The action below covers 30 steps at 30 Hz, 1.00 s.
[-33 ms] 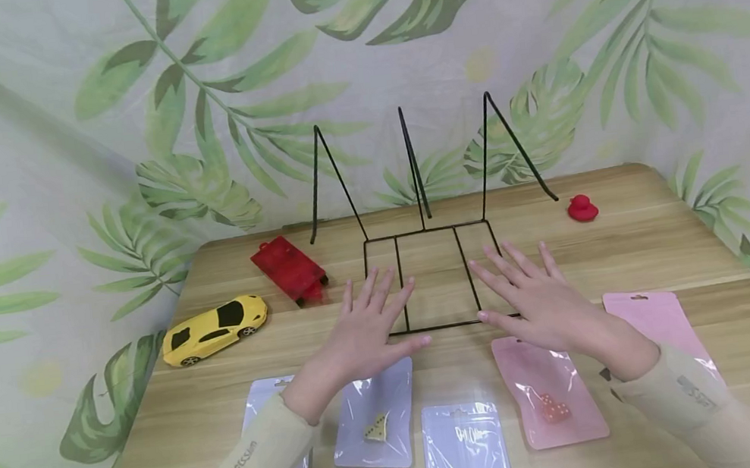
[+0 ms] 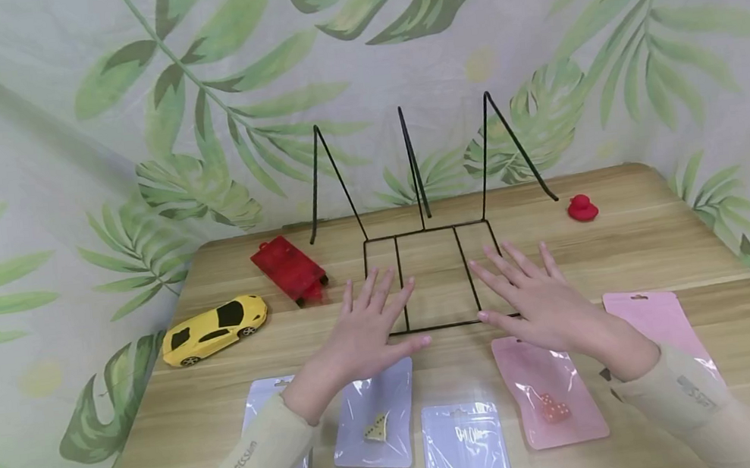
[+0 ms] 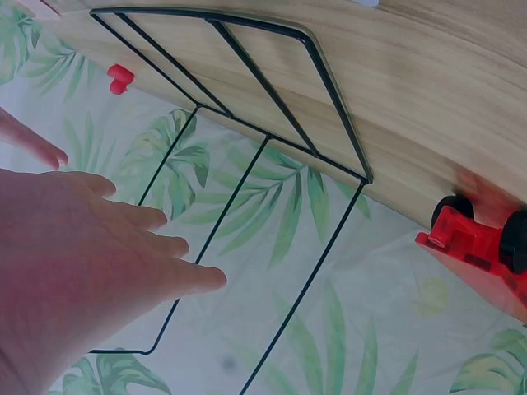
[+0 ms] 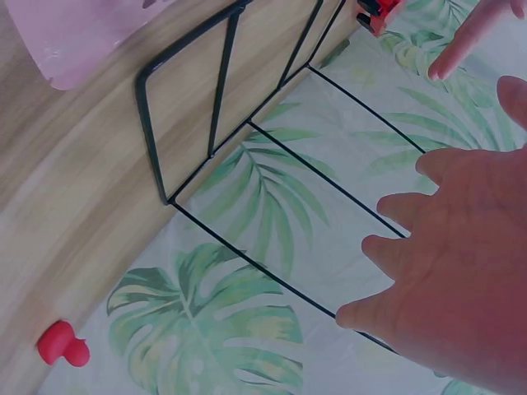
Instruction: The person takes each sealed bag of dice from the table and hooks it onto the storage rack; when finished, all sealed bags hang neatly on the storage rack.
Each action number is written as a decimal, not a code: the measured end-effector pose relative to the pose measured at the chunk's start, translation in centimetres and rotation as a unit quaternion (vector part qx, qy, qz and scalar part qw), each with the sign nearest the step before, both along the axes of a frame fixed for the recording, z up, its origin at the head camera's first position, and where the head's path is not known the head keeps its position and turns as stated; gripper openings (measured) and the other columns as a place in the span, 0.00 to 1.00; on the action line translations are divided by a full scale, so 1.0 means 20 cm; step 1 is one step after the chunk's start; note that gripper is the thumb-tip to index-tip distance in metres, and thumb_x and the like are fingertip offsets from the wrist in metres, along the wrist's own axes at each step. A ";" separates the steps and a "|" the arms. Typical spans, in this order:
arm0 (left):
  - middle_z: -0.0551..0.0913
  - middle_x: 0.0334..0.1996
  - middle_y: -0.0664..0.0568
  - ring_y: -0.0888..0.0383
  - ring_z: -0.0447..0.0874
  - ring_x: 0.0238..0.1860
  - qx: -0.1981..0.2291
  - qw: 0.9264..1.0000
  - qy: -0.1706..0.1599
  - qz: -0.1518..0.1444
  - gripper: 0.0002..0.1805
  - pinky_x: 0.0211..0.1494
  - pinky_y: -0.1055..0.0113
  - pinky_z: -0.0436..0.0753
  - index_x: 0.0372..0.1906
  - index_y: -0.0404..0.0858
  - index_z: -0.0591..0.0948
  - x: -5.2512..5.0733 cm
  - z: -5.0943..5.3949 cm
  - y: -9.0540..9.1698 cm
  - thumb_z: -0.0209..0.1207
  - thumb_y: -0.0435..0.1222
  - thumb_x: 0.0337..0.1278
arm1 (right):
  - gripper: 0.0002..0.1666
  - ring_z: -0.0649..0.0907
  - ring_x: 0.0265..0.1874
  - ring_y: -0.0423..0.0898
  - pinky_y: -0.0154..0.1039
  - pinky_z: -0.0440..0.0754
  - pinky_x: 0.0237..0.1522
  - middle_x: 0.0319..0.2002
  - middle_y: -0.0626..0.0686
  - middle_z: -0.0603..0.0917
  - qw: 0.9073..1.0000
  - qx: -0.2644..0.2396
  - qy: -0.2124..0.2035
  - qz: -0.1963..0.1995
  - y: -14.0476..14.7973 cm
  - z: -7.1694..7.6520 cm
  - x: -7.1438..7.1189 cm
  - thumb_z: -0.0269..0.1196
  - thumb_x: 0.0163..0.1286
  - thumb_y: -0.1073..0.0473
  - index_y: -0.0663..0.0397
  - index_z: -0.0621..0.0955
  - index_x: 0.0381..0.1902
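My left hand [image 2: 372, 333] spreads its fingers, palm down, over the left front part of a black wire rack [image 2: 424, 229]. On the other side my right hand [image 2: 547, 307] is spread likewise over the rack's right front part. Neither hand holds anything. Whether they touch the rack cannot be told. The rack has a flat base frame and several tall bent prongs at the back. Both wrist views show the same rack, with the left hand [image 3: 99, 255] and the right hand [image 4: 461, 263] fingers extended.
A yellow toy car [image 2: 217, 331] and a red toy vehicle [image 2: 288, 268] lie at left, a red rubber duck [image 2: 581, 208] at back right. In front lie blue bags [image 2: 370, 387] and pink bags [image 2: 540, 369]; some hold small dotted pieces. A leaf-patterned cloth [image 2: 426, 68] hangs behind.
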<state>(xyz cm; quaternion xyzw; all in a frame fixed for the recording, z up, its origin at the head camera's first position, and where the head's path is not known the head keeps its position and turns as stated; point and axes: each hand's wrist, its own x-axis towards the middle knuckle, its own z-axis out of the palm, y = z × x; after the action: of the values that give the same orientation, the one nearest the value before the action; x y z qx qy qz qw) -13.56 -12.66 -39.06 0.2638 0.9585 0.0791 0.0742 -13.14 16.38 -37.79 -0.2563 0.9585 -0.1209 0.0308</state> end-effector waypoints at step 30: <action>0.73 0.69 0.50 0.45 0.66 0.72 0.104 0.984 0.001 0.148 0.36 0.72 0.44 0.68 0.72 0.47 0.67 0.60 0.01 -0.22 0.58 0.56 0.62 | 0.25 0.74 0.62 0.66 0.58 0.75 0.62 0.63 0.72 0.73 0.939 -0.248 -0.185 -0.150 0.08 -0.19 -1.02 0.50 0.77 0.58 0.69 0.71 0.66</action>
<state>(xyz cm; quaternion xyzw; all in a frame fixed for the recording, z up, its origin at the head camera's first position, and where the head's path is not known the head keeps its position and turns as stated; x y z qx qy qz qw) -1.58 -17.14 -38.92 0.1258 0.9734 0.1884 0.0331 -33.62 17.95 -41.68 -0.0819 0.9026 -0.4038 0.1247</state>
